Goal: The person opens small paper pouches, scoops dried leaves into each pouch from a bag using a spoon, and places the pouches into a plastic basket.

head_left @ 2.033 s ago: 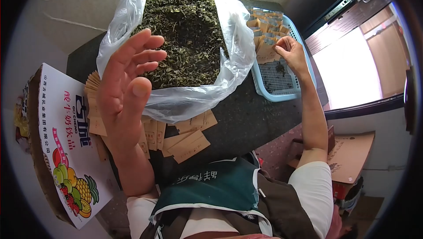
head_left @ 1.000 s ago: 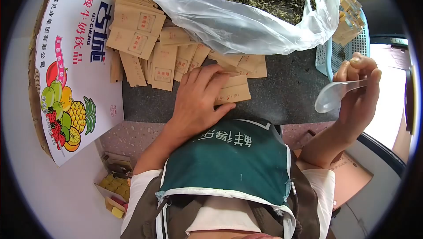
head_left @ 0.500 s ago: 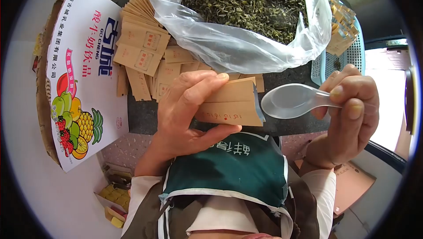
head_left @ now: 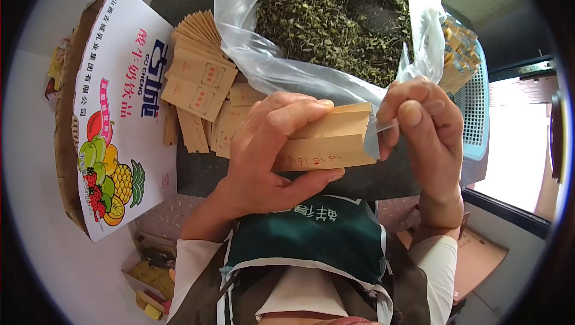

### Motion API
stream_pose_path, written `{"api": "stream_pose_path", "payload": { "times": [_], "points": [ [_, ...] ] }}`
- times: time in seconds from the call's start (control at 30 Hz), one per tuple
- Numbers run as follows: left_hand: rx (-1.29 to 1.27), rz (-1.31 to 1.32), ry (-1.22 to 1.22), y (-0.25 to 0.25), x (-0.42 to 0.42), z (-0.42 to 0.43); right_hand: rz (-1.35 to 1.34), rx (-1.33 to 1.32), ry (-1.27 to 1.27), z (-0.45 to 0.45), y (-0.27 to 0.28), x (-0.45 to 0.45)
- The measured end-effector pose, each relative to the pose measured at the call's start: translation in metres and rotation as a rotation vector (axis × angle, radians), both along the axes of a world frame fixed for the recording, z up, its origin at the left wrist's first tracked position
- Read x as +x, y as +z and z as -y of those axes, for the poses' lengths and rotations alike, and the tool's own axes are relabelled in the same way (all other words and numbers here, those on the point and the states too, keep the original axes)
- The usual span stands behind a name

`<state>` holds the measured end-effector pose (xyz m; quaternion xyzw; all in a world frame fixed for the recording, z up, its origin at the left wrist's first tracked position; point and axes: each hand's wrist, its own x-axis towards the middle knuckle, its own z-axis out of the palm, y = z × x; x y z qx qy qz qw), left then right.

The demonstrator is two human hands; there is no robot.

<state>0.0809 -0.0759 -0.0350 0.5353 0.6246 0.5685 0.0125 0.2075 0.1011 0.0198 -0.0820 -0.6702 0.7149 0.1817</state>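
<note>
My left hand [head_left: 269, 145] is closed around a small brown paper packet [head_left: 329, 139] with red print, its open mouth facing right. At that mouth is my right hand [head_left: 422, 130], fingers pinched on a clear plastic spoon [head_left: 387, 126]. Only a sliver of the spoon shows; its bowl is hidden inside the packet. Beyond both hands, dried tea leaves [head_left: 329, 19] fill a large clear plastic bag [head_left: 239, 19].
Flat brown packets [head_left: 200, 79] lie fanned and piled at the left on the dark table [head_left: 203, 172]. Beside them stands a white printed carton [head_left: 129, 133]. A light blue basket [head_left: 476, 124] at the right holds more packets [head_left: 460, 55].
My right hand has moved left, bringing the spoon's bowl from in front of the packet's mouth into it. My left hand keeps hold of the packet. The view has shifted slightly.
</note>
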Motion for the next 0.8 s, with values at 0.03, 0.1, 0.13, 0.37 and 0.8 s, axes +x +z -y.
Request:
{"api": "stream_pose_path", "payload": {
  "times": [0.03, 0.1, 0.13, 0.37, 0.8],
  "points": [
    [0.031, 0.013, -0.014, 0.000, -0.003, -0.004, -0.008, 0.010, -0.003, -0.005, 0.001, -0.001],
    [0.073, 0.017, -0.031, 0.000, -0.005, -0.011, 0.012, -0.170, 0.031, -0.016, 0.004, -0.003],
    [0.098, 0.078, -0.002, 0.000, -0.006, -0.015, -0.018, -0.240, 0.047, -0.021, 0.006, -0.006],
    [-0.075, 0.085, 0.011, 0.010, -0.021, -0.029, 0.027, 0.424, -0.052, -0.020, 0.024, -0.024],
    [0.064, 0.296, 0.105, 0.009, -0.042, -0.028, 0.258, 0.769, -0.228, -0.080, 0.042, -0.033]
  ]
}}
